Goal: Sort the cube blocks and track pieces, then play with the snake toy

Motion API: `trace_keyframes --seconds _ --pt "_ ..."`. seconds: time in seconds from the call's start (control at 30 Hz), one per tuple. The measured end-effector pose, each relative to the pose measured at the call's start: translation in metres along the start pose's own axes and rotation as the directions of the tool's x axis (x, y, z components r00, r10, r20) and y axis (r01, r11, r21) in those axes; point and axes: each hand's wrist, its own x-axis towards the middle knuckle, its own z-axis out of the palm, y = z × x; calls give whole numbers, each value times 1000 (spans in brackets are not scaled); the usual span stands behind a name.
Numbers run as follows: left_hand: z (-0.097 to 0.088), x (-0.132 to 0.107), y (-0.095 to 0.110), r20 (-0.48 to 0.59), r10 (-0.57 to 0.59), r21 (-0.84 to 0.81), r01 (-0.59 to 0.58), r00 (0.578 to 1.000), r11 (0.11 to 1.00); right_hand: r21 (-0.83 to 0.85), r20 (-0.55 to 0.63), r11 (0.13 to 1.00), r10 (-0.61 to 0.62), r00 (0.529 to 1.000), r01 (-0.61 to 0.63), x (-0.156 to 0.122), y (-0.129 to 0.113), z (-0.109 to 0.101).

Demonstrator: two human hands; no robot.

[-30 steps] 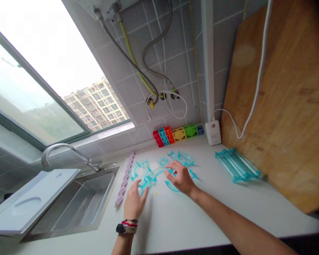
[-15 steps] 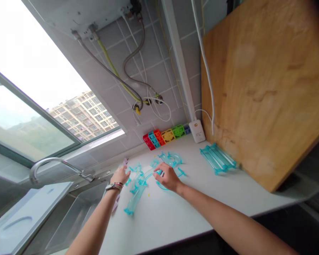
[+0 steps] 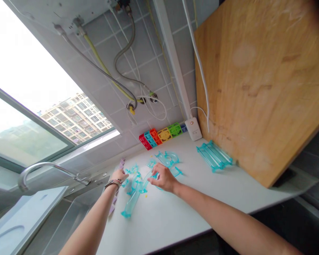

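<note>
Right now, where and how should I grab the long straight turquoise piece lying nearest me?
Probably best: pinch the long straight turquoise piece across its narrow width, toward the near end, with your right hand coming from its right. That end projects toward you; the far end runs among other turquoise pieces, and purple blocks lie to its left.

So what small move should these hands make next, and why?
Perhaps the left hand should pinch the small teal piece near its fingertips. That piece looks within easy reach, though whether it is touched is unclear, and the right hand is over at the curved teal piece.
</note>
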Motion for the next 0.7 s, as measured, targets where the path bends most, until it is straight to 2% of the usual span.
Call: trace_keyframes --seconds 0.13,0.2,0.27,0.37,0.43,0.5,0.6,0.7 --pt "-21 -10 -3 24 -133 -156 135 991 978 48 -35 999 21 999 -20 3 2 -1" --pt "-33 -20 -1 -10 -153 -288 144 988 947 81 -71 996 43 997 -37 5 2 -2" --pt "-42 -35 5 -57 -146 -458 104 988 883 113 -124 992 70 990 -56 8 2 -4" --pt "-42 -66 28 -115 -85 -711 -23 990 702 293 -188 946 198 962 -138 14 2 -9" --pt "-33 -88 51 -150 -27 -824 -110 988 556 469 -199 861 322 925 -199 20 2 -15" --pt "-21 -107 77 -173 16 -892 -164 985 422 607 -236 767 423 875 -208 25 4 -22" --pt "-1 -126 117 -180 59 -944 -189 982 272 755 -291 638 531 796 -149 31 9 -32" --pt "16 -130 147 -138 98 -989 -141 986 33 827 -288 550 594 751 -118 34 14 -40"
